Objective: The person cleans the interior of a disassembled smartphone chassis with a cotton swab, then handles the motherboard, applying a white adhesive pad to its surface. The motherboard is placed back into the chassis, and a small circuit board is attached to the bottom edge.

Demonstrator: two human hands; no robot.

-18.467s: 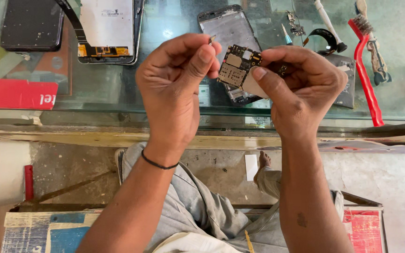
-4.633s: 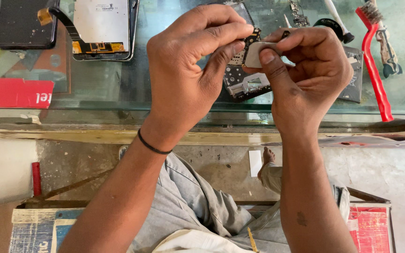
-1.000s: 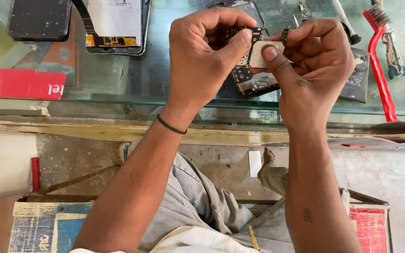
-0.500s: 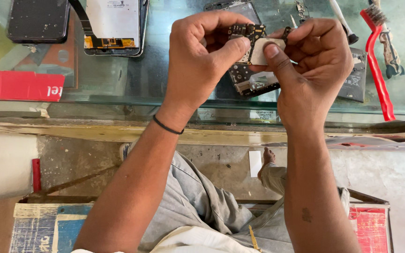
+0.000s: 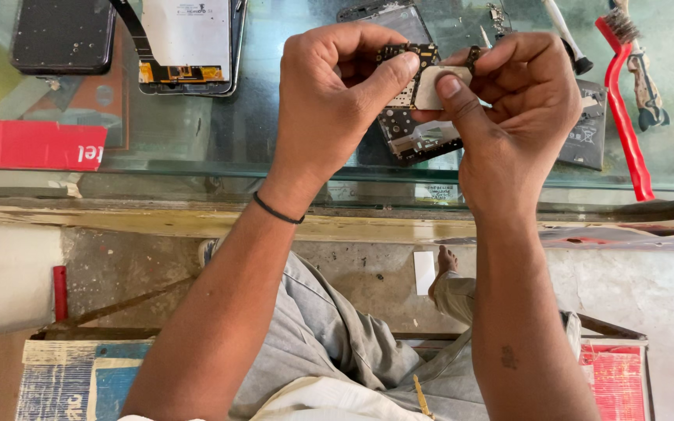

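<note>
I hold a small phone circuit board with both hands above a glass counter. My left hand pinches its upper left part between thumb and forefinger. My right hand grips the right side, thumb pressed on a pale metal shield on the board. The lower part of the board shows dark below my fingers. A thin black band sits on my left wrist.
On the counter lie a dark phone, an opened phone with a white back, a phone frame, a battery, a red-handled brush and a red box. My knees and the floor show below.
My hands have stayed in nearly the same place. My left thumb and finger have shifted slightly on the top of the board.
</note>
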